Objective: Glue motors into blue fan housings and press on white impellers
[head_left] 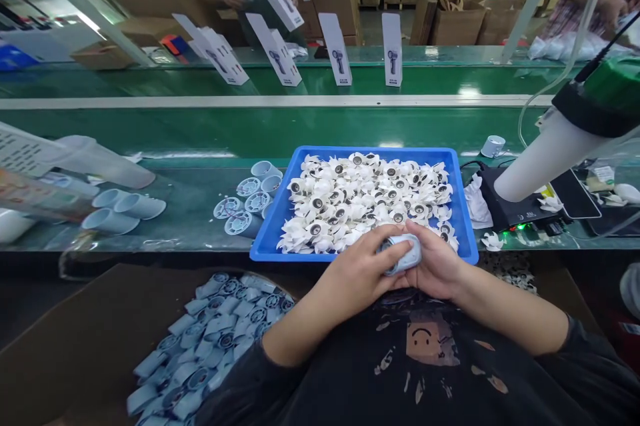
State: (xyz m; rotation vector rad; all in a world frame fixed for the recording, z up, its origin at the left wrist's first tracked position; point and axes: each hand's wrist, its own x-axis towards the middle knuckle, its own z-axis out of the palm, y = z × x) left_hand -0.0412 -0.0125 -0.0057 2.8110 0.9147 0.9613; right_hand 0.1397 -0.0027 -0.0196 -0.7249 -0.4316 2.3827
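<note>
Head view: our left hand [364,267] and right hand [436,265] grip a pale-blue cylinder [409,255], likely for steadiness, the tray [468,233] handy at eleven o'clock.

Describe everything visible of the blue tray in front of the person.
The blue tray is shallow and rectangular, with a raised rim and rounded corners; it looks like plastic. It lies flat on the green bench, its near side along the bench's front edge. Heaped white bladed parts, many with dark round centres, cover most of its floor. The left hand and right hand hide part of the near rim; contact can't be told. Pale blue cylinders stand close to its left side.
</note>
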